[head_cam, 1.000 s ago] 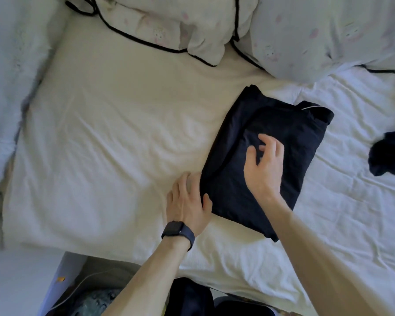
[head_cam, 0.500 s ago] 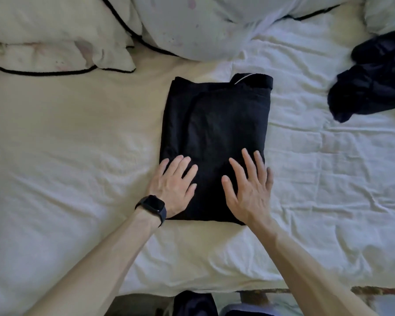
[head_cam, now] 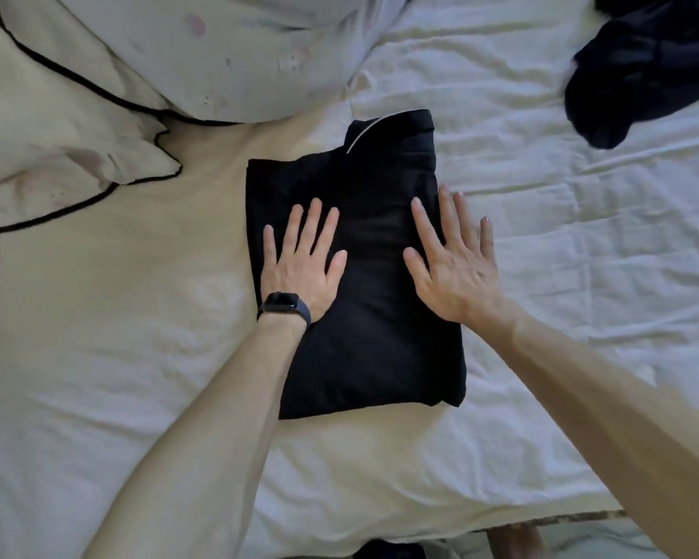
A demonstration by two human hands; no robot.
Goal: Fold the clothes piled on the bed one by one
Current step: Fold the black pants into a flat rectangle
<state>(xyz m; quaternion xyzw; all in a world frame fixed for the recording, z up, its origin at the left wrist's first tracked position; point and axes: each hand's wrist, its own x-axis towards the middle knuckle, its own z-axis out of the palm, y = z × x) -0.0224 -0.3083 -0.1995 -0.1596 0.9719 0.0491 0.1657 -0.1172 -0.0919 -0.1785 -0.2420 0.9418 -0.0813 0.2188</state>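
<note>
A black garment (head_cam: pixel 376 349) lies folded into a flat rectangle in the middle of the bed, a thin white trim showing at its far edge. My left hand (head_cam: pixel 301 264), with a dark watch on the wrist, presses flat on the garment's left half, fingers spread. My right hand (head_cam: pixel 452 260) lies flat with straight fingers on the garment's right edge, its outer fingers reaching over onto the sheet. A crumpled dark garment (head_cam: pixel 642 66) sits unfolded at the far right.
The white wrinkled sheet (head_cam: pixel 582 244) covers the bed. Two pillows with black piping lie at the head: one cream (head_cam: pixel 57 127) at the left, one pale (head_cam: pixel 227 50) behind the folded garment. The bed's near edge (head_cam: pixel 561 518) runs along the bottom.
Both hands have slid farther up the folded garment, staying flat on it. The view has shifted, so the garment sits lower and tilted; the crumpled pile is now higher right.
</note>
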